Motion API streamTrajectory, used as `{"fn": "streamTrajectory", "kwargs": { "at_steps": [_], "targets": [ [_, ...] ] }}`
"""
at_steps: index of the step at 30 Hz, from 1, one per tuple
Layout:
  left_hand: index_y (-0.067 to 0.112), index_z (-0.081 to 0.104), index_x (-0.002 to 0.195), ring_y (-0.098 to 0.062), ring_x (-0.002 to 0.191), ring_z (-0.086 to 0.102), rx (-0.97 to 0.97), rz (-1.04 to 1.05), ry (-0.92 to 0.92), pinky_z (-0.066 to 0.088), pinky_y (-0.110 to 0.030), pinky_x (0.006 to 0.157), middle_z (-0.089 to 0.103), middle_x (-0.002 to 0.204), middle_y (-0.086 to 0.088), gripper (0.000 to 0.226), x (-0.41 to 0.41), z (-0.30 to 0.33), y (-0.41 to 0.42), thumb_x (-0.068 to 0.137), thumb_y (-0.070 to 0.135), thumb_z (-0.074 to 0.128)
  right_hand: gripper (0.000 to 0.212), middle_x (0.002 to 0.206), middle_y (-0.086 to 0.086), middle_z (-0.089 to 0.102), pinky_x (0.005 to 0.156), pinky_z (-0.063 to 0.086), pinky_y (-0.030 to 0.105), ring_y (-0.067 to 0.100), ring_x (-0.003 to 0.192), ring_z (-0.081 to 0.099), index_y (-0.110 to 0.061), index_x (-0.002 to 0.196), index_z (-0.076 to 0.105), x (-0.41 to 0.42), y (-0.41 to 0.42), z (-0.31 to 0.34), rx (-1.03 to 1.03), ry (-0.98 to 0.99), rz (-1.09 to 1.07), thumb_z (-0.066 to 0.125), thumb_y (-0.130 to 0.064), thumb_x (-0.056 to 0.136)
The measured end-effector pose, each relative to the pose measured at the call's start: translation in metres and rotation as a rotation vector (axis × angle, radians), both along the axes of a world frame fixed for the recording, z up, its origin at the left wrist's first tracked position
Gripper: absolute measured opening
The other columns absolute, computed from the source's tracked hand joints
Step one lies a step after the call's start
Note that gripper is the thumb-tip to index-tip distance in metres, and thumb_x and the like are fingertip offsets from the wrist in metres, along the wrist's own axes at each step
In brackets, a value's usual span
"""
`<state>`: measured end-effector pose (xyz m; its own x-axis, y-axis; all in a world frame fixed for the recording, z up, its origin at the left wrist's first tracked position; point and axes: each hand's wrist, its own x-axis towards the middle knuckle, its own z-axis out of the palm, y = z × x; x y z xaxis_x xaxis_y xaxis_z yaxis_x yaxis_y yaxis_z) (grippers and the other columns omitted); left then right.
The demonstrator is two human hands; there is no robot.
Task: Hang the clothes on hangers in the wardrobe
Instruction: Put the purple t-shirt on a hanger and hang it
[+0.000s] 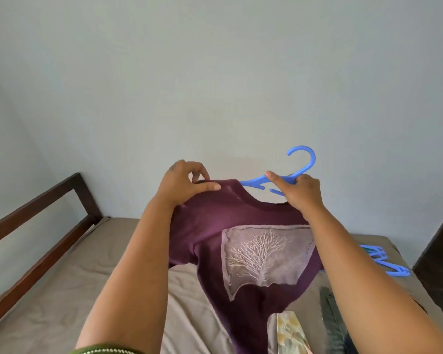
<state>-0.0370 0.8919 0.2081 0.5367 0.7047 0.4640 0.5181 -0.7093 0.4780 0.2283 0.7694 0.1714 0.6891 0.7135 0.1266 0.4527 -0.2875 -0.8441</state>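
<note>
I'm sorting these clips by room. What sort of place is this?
Most likely a bedroom. A bed with a taupe fitted sheet and a dark wooden bed frame stands against a plain pale wall, with spare blue plastic hangers lying on the sheet.

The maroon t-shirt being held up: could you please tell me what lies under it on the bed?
Under the maroon t-shirt the brown bedsheet shows around it, and a pale floral cloth pokes out at the hem. Whatever else the shirt covers cannot be seen.
</note>
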Motion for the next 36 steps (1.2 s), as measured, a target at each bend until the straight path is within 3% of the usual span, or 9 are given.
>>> {"fn": "streamTrajectory", "kwargs": {
  "at_steps": [3, 6, 8, 13, 16, 22, 30, 34, 36],
  "targets": [
    [0.037, 0.067, 0.094, -0.012, 0.104, 0.047, 0.249, 0.113, 0.154, 0.028, -0.032, 0.086, 0.058, 0.098, 0.018, 0.039, 0.006, 0.001, -0.003, 0.067, 0.064, 0.074, 0.087, 0.081, 0.007, 0.056, 0.08, 0.053, 0.044, 0.028, 0.096, 0.06, -0.014, 0.066, 0.054, -0.012, -0.001, 0.006, -0.029, -0.056, 0.006, 0.048, -0.099, 0.044],
    [0.03, 0.056, 0.123, -0.018, 0.117, 0.051, 0.087, 0.117, 0.472, 0.031, -0.035, 0.095, 0.061, 0.117, 0.009, 0.063, 0.03, -0.005, -0.014, 0.074, 0.068, 0.066, 0.072, 0.074, 0.0, 0.043, 0.084, 0.05, 0.047, 0.03, 0.099, 0.056, -0.016, 0.061, 0.044, -0.029, -0.001, 0.009, -0.053, -0.178, 0.029, 0.056, -0.087, 0.06],
    [0.018, 0.056, 0.115, -0.026, 0.11, 0.057, 0.004, 0.108, 0.54, 0.038, -0.035, 0.086, 0.063, 0.111, -0.001, 0.045, 0.046, -0.019, -0.022, 0.09, 0.056, 0.055, 0.067, 0.073, -0.002, 0.039, 0.088, 0.048, 0.047, 0.028, 0.1, 0.052, -0.017, 0.061, 0.044, -0.037, 0.002, 0.011, -0.044, -0.216, 0.008, 0.059, -0.081, 0.065],
    [0.017, 0.05, 0.083, -0.028, 0.081, 0.052, -0.079, 0.047, 0.243, 0.033, -0.033, 0.066, 0.054, 0.077, 0.001, 0.02, 0.04, -0.038, -0.016, 0.099, 0.028, 0.048, 0.048, 0.097, 0.001, 0.055, 0.075, 0.045, 0.028, 0.018, 0.088, 0.055, -0.019, 0.091, 0.061, -0.007, 0.002, 0.013, 0.049, -0.032, 0.228, 0.063, -0.065, 0.077],
    [0.017, 0.051, 0.082, -0.026, 0.077, 0.05, -0.067, 0.055, 0.193, 0.033, -0.032, 0.065, 0.053, 0.073, 0.002, 0.018, 0.027, -0.037, -0.003, 0.098, 0.025, 0.05, 0.045, 0.124, -0.006, 0.052, 0.098, 0.04, 0.031, 0.013, 0.116, 0.046, -0.033, 0.129, 0.051, 0.033, -0.016, 0.006, 0.127, -0.053, 0.227, 0.064, -0.045, 0.087],
    [0.017, 0.056, 0.083, -0.027, 0.076, 0.052, -0.042, 0.084, 0.101, 0.036, -0.033, 0.069, 0.053, 0.067, 0.006, 0.015, 0.024, -0.032, 0.013, 0.096, 0.023, 0.052, 0.015, 0.095, -0.011, 0.073, 0.086, 0.05, 0.019, 0.001, 0.09, 0.065, -0.024, 0.098, 0.076, 0.044, -0.033, -0.014, 0.17, -0.191, 0.297, 0.074, -0.023, 0.083],
    [0.023, 0.047, 0.065, -0.017, 0.059, 0.041, -0.165, -0.06, 0.107, 0.034, -0.031, 0.06, 0.046, 0.061, 0.002, 0.032, 0.044, -0.043, 0.002, 0.094, 0.03, 0.06, 0.011, 0.074, -0.006, 0.066, 0.065, 0.04, 0.006, -0.007, 0.067, 0.057, -0.008, 0.084, 0.069, 0.03, -0.006, -0.002, 0.486, -0.243, 0.04, 0.071, -0.018, 0.086],
    [0.018, 0.042, 0.07, -0.025, 0.063, 0.039, -0.103, 0.074, 0.015, 0.03, -0.033, 0.059, 0.041, 0.059, 0.002, 0.033, 0.049, -0.041, 0.009, 0.096, 0.031, 0.057, 0.008, 0.085, 0.003, 0.061, 0.075, 0.044, 0.026, 0.013, 0.078, 0.054, -0.009, 0.088, 0.062, 0.022, -0.009, 0.004, 0.683, -0.537, -0.023, 0.06, -0.015, 0.094],
    [0.021, 0.042, 0.069, -0.024, 0.063, 0.038, -0.066, 0.086, -0.033, 0.029, -0.033, 0.06, 0.039, 0.058, 0.003, 0.032, 0.045, -0.033, 0.018, 0.095, 0.029, 0.059, 0.014, 0.085, 0.0, 0.06, 0.077, 0.041, 0.033, 0.019, 0.081, 0.05, -0.014, 0.091, 0.063, 0.018, -0.012, -0.005, 0.601, -0.766, 0.091, 0.053, -0.021, 0.096]
  ]
}}
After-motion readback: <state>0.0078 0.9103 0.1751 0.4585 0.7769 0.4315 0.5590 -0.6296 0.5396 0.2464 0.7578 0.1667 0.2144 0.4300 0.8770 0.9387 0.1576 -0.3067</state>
